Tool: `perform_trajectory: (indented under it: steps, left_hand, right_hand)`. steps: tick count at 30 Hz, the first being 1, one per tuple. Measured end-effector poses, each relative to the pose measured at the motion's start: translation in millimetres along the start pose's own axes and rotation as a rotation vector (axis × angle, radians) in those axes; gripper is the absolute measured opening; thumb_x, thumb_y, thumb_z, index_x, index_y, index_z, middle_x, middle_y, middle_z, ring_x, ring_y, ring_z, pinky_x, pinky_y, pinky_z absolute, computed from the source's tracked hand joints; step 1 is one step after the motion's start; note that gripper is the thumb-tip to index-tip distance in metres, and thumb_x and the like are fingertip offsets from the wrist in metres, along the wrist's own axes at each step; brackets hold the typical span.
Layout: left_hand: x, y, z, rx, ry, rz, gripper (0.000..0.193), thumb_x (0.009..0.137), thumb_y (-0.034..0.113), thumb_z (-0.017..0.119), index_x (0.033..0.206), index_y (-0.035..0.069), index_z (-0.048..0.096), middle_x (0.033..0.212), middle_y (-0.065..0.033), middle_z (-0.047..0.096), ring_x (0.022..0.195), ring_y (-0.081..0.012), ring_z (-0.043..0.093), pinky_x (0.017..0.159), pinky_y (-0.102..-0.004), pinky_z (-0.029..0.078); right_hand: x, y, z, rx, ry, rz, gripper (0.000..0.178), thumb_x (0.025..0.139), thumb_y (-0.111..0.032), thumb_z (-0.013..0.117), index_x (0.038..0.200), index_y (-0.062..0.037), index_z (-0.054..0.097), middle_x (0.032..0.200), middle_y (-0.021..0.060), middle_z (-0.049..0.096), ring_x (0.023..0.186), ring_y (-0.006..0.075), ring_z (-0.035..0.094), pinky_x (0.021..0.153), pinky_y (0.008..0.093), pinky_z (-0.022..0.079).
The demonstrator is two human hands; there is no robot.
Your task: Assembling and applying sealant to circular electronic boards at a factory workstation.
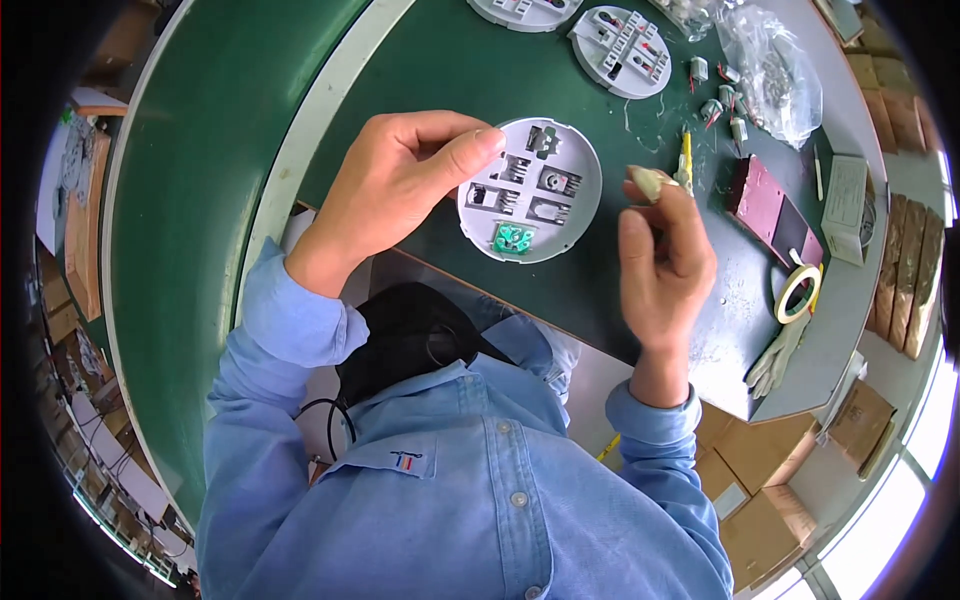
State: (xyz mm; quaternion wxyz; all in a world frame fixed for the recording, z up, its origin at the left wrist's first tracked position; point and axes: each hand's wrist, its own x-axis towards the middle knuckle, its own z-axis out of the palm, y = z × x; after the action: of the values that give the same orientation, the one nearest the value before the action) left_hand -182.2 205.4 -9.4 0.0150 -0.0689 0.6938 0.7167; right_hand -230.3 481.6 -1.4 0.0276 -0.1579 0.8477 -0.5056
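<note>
My left hand (pixel 410 180) grips a round pale grey plastic housing (pixel 580 215) by its left rim, thumb on top. The housing is tilted toward me, showing several rectangular slots with small parts in them. A green circuit board (pixel 513 238) sits near its lower edge. To the right of the housing, and apart from it, is my right hand (pixel 668 265). Its fingers are bent, with a gap between thumb and index finger, and nothing shows in them. A pale yellowish wrap (pixel 648 184) covers one fingertip.
Two similar round housings, one (pixel 622 52) fully visible, lie at the table's far side. Small motors (pixel 712 108), a clear plastic bag (pixel 775 80), a yellow-handled tool (pixel 686 160), a dark red box (pixel 768 210), a tape roll (pixel 797 294) and a glove (pixel 772 362) lie at right.
</note>
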Motion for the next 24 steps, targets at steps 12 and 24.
perform_trajectory:
  steps: [12,24]
  left_hand:
    - [1.0,-1.9,-4.1,-0.063,-0.02,0.014,0.035,0.107,0.029,0.072,0.113,-0.005,0.078,0.094,-0.0037,0.076,0.088,-0.0079,0.064,0.078,-0.0255,0.051]
    - [-0.7,-3.1,-6.0,-0.047,-0.017,0.014,0.035,0.107,0.029,0.071,0.112,-0.005,0.078,0.094,-0.0035,0.075,0.089,-0.0082,0.063,0.08,-0.0267,0.051]
  right_hand:
    - [6.2,7.3,7.9,-0.321,0.091,-0.217,0.028,0.096,-0.004,0.077,0.123,0.0005,0.072,0.111,0.0132,0.077,0.085,0.0167,0.072,0.077,0.0294,0.057]
    - [6.7,2.8,7.5,-0.332,0.111,-0.245,0.018,0.095,-0.002,0.076,0.113,0.0018,0.074,0.106,0.0125,0.077,0.081,0.0175,0.071,0.075,0.0291,0.057]
